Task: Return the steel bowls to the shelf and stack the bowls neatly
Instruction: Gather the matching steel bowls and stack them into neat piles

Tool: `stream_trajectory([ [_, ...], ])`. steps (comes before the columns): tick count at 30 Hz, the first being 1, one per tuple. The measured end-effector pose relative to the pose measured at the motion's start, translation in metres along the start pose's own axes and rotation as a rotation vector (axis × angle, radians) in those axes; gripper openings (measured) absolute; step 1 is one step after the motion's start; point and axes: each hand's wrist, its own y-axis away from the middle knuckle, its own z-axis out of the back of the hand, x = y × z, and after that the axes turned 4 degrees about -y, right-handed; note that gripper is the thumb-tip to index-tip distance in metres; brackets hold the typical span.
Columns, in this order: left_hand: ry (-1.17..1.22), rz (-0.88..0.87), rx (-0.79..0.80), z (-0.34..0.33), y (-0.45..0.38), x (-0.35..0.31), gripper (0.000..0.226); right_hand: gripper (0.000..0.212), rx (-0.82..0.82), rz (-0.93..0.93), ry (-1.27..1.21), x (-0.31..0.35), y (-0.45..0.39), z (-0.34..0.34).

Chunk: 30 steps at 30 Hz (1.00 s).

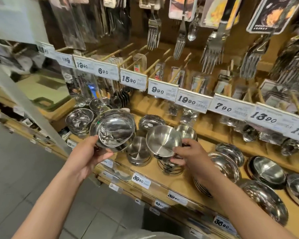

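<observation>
My left hand grips a shiny steel bowl by its near rim and holds it tilted above the wooden shelf's left part. My right hand holds a smaller brushed steel bowl, tilted toward me, on top of a stack of like bowls. Just left of that stack stands another short stack of brushed bowls.
More steel bowls lie along the shelf: a stack at the far left, two behind, several leaning at the right. Price tags line the shelf's front edge. Forks and packed cutlery hang above. Grey floor tiles lie below left.
</observation>
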Motion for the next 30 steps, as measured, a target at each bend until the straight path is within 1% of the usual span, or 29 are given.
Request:
stream_trajectory([
  [4, 0.033, 0.005, -0.064, 0.021, 0.0, -0.002, 0.033, 0.054, -0.016, -0.086, 0.143, 0.0, -0.029, -0.047],
  [5, 0.035, 0.003, -0.077, 0.026, 0.001, -0.003, 0.031, 0.049, 0.012, -0.093, 0.149, -0.003, -0.036, -0.058],
  [7, 0.031, -0.002, -0.102, 0.035, 0.003, -0.004, 0.023, 0.025, 0.05, -0.094, 0.164, -0.012, -0.048, -0.075],
  [8, 0.024, 0.0, -0.116, 0.04, 0.003, -0.004, 0.022, 0.021, 0.043, -0.086, 0.206, -0.018, -0.054, -0.082],
  [11, 0.029, 0.003, -0.161, 0.055, 0.004, -0.001, 0.023, 0.019, -0.015, -0.08, 0.299, -0.033, -0.071, -0.095],
  [14, 0.01, 0.013, -0.161, 0.067, 0.006, 0.005, 0.026, 0.014, -0.038, -0.093, 0.332, -0.04, -0.082, -0.105],
  [18, 0.012, 0.03, -0.16, 0.074, 0.004, 0.011, 0.027, 0.032, -0.061, -0.128, 0.4, -0.042, -0.09, -0.113],
  [21, 0.022, 0.038, -0.152, 0.075, 0.0, 0.013, 0.026, 0.04, -0.081, -0.146, 0.466, -0.04, -0.093, -0.115],
  [26, 0.036, 0.032, -0.127, 0.066, -0.007, 0.01, 0.026, 0.042, -0.048, -0.181, 0.609, -0.033, -0.092, -0.114],
  [28, 0.047, 0.031, -0.113, 0.059, -0.009, 0.009, 0.024, 0.046, -0.05, -0.21, 0.638, -0.03, -0.09, -0.115],
  [30, 0.042, 0.034, -0.1, 0.053, -0.01, 0.008, 0.024, 0.044, -0.037, -0.217, 0.667, -0.027, -0.087, -0.116],
])
